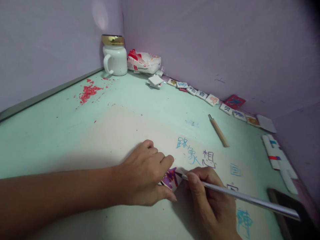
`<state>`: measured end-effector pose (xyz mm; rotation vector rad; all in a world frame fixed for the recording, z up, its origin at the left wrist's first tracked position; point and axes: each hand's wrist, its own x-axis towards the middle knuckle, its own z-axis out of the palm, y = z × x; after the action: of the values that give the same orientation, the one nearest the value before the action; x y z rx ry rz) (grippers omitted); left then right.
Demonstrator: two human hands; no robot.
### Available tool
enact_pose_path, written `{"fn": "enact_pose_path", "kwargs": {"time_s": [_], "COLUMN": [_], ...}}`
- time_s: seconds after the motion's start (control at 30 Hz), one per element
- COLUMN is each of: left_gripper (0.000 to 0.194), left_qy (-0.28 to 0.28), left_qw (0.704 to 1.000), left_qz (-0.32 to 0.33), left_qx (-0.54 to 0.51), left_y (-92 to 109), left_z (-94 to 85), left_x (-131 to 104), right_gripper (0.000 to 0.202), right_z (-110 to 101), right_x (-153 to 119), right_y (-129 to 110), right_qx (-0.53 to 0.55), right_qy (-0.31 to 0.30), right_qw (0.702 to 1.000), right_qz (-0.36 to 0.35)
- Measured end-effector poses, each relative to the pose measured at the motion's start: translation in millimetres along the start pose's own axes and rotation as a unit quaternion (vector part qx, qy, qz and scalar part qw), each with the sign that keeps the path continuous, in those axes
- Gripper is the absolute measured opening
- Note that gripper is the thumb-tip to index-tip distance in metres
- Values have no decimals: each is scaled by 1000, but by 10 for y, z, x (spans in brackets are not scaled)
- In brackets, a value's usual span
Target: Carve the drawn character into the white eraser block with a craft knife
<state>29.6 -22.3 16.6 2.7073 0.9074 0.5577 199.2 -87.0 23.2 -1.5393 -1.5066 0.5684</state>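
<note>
My left hand (pixel 150 173) rests on the table with curled fingers, thumb and fingertips gripping a small white tile (pixel 171 179). Purple colouring with reddish strokes covers the tile's visible face; my hand hides the rest. From the right, my right hand (pixel 210 200) pinches a slim silver paintbrush (pixel 250 196) near its front end. Its dark pointed tip touches or hovers just over the coloured face; I cannot tell which. Handwritten blue and purple characters (pixel 208 158) mark the tabletop around my right hand.
Red shavings (pixel 88 92) lie at the back left, near a white lidded mug (pixel 115 60) and a tissue pack (pixel 144 61). Character tiles (pixel 201 94) line the wall. A wooden-handled carving tool (pixel 219 130), white markers (pixel 276 156) and a dark phone (pixel 287 210) are on the right.
</note>
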Motion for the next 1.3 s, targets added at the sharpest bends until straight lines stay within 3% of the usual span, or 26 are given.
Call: {"fn": "enact_pose_path", "kwargs": {"time_s": [0.43, 0.77, 1.07, 1.3], "left_gripper": [62, 60, 61, 60], "left_qy": [1, 4, -5, -18], "left_qw": [1000, 1000, 1000, 1000], "left_qz": [0, 0, 0, -6], "left_qx": [8, 5, 8, 13], "left_y": [-14, 11, -4, -1], "left_z": [4, -8, 7, -22], "left_x": [-5, -5, -5, 7], "right_gripper": [33, 26, 35, 28], "right_z": [-25, -6, -31, -10], "right_x": [-20, 4, -22, 5], "right_y": [48, 6, 49, 22], "right_qx": [37, 10, 82, 23], "right_qy": [-1, -5, -9, 2], "right_qw": [996, 1000, 987, 999], "right_qz": [86, 14, 141, 40]}}
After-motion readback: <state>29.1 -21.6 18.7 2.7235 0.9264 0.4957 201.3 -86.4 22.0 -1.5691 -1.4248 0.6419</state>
